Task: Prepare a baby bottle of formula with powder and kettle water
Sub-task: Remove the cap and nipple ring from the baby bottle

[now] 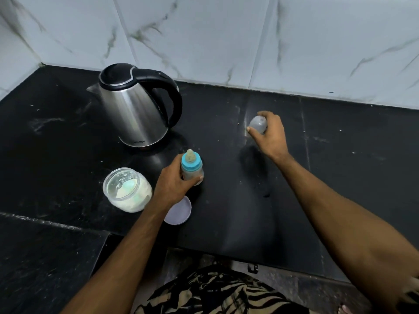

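Note:
A small baby bottle (191, 165) with a blue collar and a teat stands upright on the black counter (328, 137); my left hand (173, 181) grips its body. Out to the right, my right hand (271, 134) holds the bottle's clear dome cap (258, 124) just above or on the counter. A steel kettle (138, 109) with a black lid and handle stands behind the bottle, its spout facing left. An open clear jar of white powder (127, 189) sits left of my left hand, with a pale green scoop inside it.
A round pale lid (180, 210) lies on the counter under my left wrist. White marble-patterned wall tiles (226, 37) close off the back and left. The counter's front edge runs just before my body.

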Demonstrator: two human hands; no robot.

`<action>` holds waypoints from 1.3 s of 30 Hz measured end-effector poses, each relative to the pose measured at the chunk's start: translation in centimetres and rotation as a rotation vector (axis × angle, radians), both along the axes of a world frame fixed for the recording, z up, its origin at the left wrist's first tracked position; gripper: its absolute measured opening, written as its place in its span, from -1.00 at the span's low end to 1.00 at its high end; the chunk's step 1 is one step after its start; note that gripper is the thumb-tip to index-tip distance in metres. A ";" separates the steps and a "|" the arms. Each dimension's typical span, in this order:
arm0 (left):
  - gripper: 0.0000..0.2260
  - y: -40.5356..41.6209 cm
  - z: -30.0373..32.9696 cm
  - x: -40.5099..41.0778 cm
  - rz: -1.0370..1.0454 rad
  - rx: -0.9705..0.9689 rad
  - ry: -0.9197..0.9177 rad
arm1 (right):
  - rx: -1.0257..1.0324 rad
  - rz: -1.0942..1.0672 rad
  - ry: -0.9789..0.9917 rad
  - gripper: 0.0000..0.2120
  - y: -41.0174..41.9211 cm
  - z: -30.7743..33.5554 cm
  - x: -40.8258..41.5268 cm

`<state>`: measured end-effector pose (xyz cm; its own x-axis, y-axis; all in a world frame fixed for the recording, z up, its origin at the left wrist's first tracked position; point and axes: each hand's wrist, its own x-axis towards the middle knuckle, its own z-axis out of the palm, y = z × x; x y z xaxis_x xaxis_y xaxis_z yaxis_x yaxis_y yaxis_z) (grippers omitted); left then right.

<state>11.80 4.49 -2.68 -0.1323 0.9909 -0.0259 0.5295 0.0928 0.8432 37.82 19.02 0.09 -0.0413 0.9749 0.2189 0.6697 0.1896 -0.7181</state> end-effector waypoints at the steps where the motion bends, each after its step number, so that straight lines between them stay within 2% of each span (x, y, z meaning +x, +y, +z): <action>1: -0.50 0.0 -0.1 0.0 -0.002 0.001 0.002 | -0.040 -0.025 -0.017 -0.47 0.0 -0.7 0.8; 5: -0.49 0.0 0.0 0.0 0.000 0.001 0.011 | -0.148 -0.050 -0.082 -0.45 -0.2 -2.8 2.3; 12: -0.46 -0.1 0.2 0.1 0.006 -0.011 0.013 | -0.151 -0.025 -0.140 -0.42 -0.7 -4.0 2.0; 17: -0.46 -0.2 0.2 0.2 0.003 -0.006 0.011 | -0.186 -0.035 -0.074 -0.25 -0.9 -4.0 1.9; 19: -0.46 -0.2 0.2 0.1 0.001 -0.003 0.005 | -0.146 -0.060 -0.046 -0.25 -1.2 -3.8 1.6; 23: -0.44 -0.3 -0.1 0.1 -0.004 0.002 0.001 | 0.084 -0.087 -0.019 -0.42 -3.0 -2.4 -0.5; 27: -0.45 -0.3 -0.2 0.1 0.010 0.009 -0.011 | 0.237 0.128 0.048 -0.57 -6.3 0.4 -5.1; 30: -0.50 -0.6 -0.2 0.0 0.015 0.008 -0.028 | 0.184 0.346 0.016 -0.49 -8.8 2.6 -8.1; 33: -0.53 -0.6 0.0 0.0 0.032 0.004 -0.017 | 0.095 0.484 -0.119 -0.38 -9.8 3.3 -10.1; 39: -0.52 -0.6 -0.2 0.1 0.030 0.012 -0.044 | 0.027 0.418 -0.187 -0.42 -10.1 1.9 -11.9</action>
